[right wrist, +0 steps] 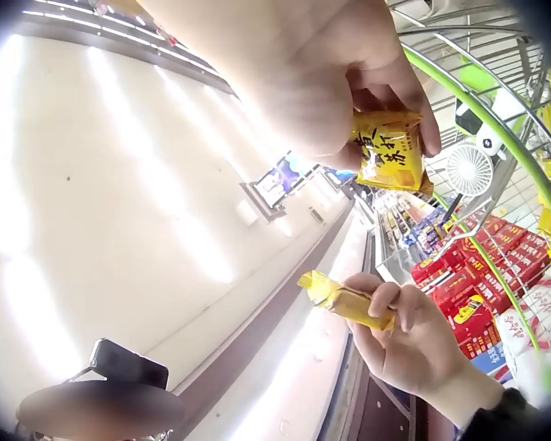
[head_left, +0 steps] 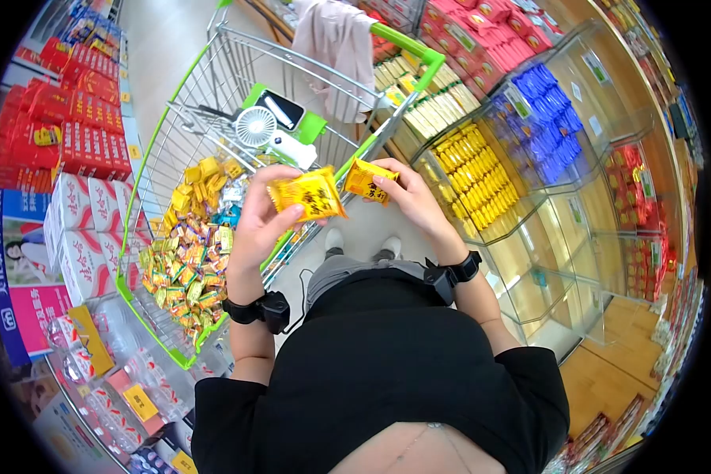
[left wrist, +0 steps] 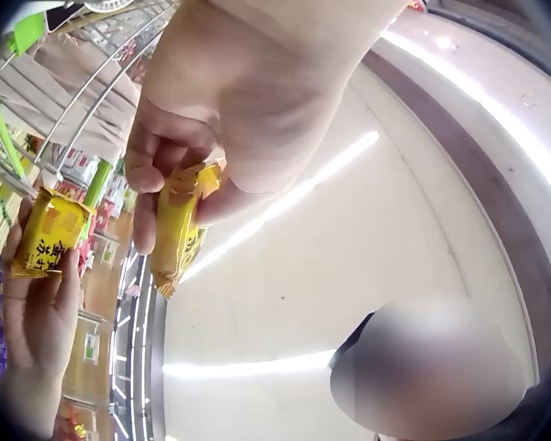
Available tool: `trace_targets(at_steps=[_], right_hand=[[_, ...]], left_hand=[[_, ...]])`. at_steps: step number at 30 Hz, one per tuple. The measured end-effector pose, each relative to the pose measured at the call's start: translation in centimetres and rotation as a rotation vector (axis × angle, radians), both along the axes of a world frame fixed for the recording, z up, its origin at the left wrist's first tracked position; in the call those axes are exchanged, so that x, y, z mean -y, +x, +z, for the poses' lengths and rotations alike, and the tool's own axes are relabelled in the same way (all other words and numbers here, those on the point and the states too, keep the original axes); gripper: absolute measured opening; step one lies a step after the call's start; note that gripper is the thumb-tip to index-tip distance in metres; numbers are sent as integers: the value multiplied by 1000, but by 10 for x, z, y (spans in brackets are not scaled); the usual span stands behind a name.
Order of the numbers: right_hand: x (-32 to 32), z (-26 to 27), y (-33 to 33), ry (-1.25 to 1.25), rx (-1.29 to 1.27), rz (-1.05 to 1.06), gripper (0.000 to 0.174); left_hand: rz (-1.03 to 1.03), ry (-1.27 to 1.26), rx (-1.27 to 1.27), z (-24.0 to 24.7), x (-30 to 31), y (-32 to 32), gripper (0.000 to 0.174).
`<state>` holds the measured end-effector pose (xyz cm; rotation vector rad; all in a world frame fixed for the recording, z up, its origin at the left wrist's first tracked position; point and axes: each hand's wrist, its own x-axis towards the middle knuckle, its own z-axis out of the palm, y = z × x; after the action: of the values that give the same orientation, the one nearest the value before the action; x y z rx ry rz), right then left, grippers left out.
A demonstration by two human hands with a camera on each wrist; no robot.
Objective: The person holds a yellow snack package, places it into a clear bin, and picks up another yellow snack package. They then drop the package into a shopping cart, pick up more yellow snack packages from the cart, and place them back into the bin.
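My left hand (head_left: 254,225) pinches a yellow wrapped snack packet (head_left: 308,195) with dark printed characters, thumb across its near side. Just to its right, my right hand (head_left: 419,204) grips a second yellow packet (head_left: 367,181) between thumb and fingers. Both packets are up in front of my body, printed faces upward, beside the shopping cart's green rim. Seen edge-on in the left wrist view, the left packet (left wrist: 177,225) looks plump, with crimped ends. The right wrist view shows the right packet (right wrist: 390,152) with its print facing the camera.
The wire shopping cart (head_left: 157,136) holds yellow packets (head_left: 201,180) and many small wrapped candies (head_left: 186,272). A white fan (head_left: 257,126) and a phone (head_left: 283,109) sit at its green tray; a pale cloth (head_left: 336,47) hangs over the handle. Bins of yellow packets (head_left: 475,178) stand right, red boxes (head_left: 95,118) left.
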<state>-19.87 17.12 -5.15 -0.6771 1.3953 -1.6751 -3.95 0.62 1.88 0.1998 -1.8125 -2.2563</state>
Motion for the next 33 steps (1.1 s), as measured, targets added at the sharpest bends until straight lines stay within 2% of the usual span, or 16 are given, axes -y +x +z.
trace_targets(at_steps=[3,5,8,13,15,17,19,21,23,25,29,31,33], right_hand=[[-21,5,-7,39,53,-21,25],[-33,12,-6,40,137,-65,28],[-55,11,-11,-45,234,-93,32],[-94,6,-16,-64,276,-198,45],[-108,5,-14,-129,305,-250,45],[-124,4,-14,-141,280,-297,45],[-138,-2,-14,-106,232,-342,45],[-151,4,-12,-127,257,-380,43],[-163,7,-10,50,39,-378,41],[-171,11,-7,-9,130,-417,45],[-179,13,-5,-92,98,-519,51],[-182,7,-8,-75,-15,-526,51],[-184,4,-9,-53,-7,-554,51]], left_hand=[[36,-134,80,10,-31,-27,48],[-10,-93,93,0,-45,-43,51],[-106,-244,72,-12,-63,-65,43],[-227,-270,65,-15,-97,-93,41],[-198,-359,46,-21,-111,-102,40],[-237,-363,52,-24,-121,-110,39],[-204,-629,52,-25,-130,-118,37],[-233,-617,11,-31,-139,-126,37],[-301,-658,25,-30,-148,-131,40],[-353,-726,5,-25,-156,-136,41],[-426,-742,-41,-25,-168,-147,41],[-453,-739,-35,-27,-171,-152,41],[-472,-740,-82,-36,-173,-157,48]])
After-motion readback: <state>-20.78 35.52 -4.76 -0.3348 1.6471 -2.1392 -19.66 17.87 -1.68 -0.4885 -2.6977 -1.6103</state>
